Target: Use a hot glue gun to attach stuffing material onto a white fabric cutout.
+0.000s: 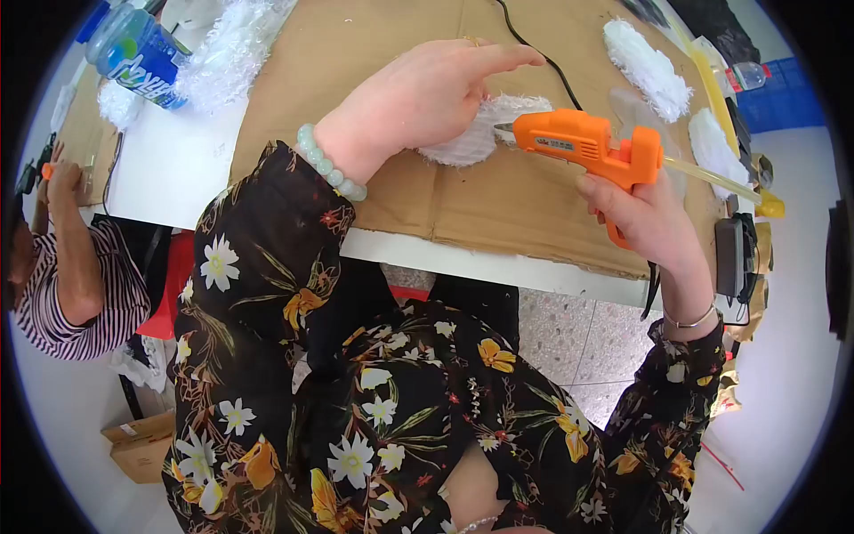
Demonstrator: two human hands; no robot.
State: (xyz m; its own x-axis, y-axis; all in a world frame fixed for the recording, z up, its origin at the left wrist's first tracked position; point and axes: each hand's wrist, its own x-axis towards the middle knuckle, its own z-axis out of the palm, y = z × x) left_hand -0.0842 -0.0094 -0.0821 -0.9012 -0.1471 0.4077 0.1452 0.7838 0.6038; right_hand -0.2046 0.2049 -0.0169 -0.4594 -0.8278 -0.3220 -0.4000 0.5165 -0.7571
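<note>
My right hand (654, 214) is closed around the handle of an orange hot glue gun (569, 141), with a yellowish glue stick (712, 176) sticking out of its back. The gun's nozzle points left, close to a whitish fuzzy-edged fabric piece (464, 148) lying on cardboard. Over that piece is my left hand (427, 93), its index finger stretched out to the right and its other fingers curled down against the fabric. The left thumb is hidden.
Brown cardboard (356, 209) covers the table, crossed by a black cable (560, 76). White fluffy pieces (648, 69) lie at the right, more fluffy material (236, 53) at the upper left beside a blue-labelled plastic bottle (138, 58). Another person (80, 276) in stripes works at far left.
</note>
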